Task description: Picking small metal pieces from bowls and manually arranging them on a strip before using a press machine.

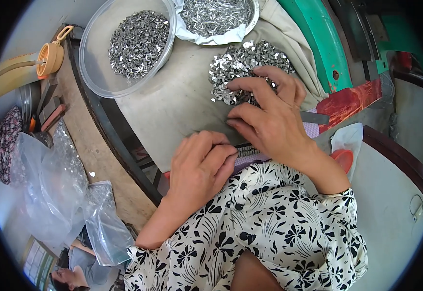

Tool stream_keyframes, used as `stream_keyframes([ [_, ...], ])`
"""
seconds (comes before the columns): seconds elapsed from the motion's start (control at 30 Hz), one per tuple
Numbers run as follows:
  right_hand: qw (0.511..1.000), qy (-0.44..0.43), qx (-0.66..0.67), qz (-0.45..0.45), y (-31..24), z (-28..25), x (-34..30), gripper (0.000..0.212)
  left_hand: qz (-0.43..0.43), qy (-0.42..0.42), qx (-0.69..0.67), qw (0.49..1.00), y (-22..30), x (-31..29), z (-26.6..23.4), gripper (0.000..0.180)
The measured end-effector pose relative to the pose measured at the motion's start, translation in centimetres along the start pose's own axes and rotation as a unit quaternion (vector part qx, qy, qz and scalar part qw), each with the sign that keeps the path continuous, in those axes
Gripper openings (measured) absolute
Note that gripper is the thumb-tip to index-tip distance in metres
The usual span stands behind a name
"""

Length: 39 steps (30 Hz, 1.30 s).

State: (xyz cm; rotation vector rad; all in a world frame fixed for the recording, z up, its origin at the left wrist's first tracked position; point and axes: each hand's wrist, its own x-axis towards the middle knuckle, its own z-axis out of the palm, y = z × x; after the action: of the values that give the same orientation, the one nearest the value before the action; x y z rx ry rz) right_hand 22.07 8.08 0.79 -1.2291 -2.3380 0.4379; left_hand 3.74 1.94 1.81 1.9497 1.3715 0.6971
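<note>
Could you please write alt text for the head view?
A person's bare right hand is over a heap of small silvery metal flakes on a beige cloth, the left hand beside a row of small metal pieces. Beyond sit a round clear plastic tub of dark metal bits and a white-lined bowl of thin silvery pins.

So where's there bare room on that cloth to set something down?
The widest bare patch of cloth lies between the clear tub, the left hand and the metal-piece pile. It's crowded at the pile, by the right hand, and along the top, beside the bowl.
</note>
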Motion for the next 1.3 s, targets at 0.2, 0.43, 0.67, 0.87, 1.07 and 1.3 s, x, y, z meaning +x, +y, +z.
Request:
stream_keyframes([
  [0.2,1.0,0.004,0.012,0.001,1.1,-1.4,-0.7,0.015,0.026,-0.012,-0.004,1.0,0.4,0.4,0.8,0.016],
  [0.43,0.999,-0.016,-0.003,0.031,1.4,-4.4,-4.6,0.02,0.05,-0.04,0.008,0.998,0.2,0.7,1.7,0.015],
  [0.67,0.998,-0.043,-0.022,0.042,0.0,-3.6,-6.4,0.018,0.054,-0.047,0.02,0.997,0.3,1.0,1.7,0.02],
  [0.87,0.998,-0.042,-0.03,0.046,-0.4,-3.3,-6.2,0.017,0.03,-0.068,0.0,0.997,0.4,0.9,1.4,0.025],
  [1.07,0.997,-0.044,-0.056,0.013,-0.7,-3.0,-6.1,0.018,0.033,-0.074,-0.006,0.997,-0.2,0.6,1.5,0.028],
  [1.3,0.998,-0.031,-0.042,0.024,0.2,-3.7,-4.2,0.018,0.031,-0.063,0.0,0.998,-0.5,-0.1,0.8,0.029],
])
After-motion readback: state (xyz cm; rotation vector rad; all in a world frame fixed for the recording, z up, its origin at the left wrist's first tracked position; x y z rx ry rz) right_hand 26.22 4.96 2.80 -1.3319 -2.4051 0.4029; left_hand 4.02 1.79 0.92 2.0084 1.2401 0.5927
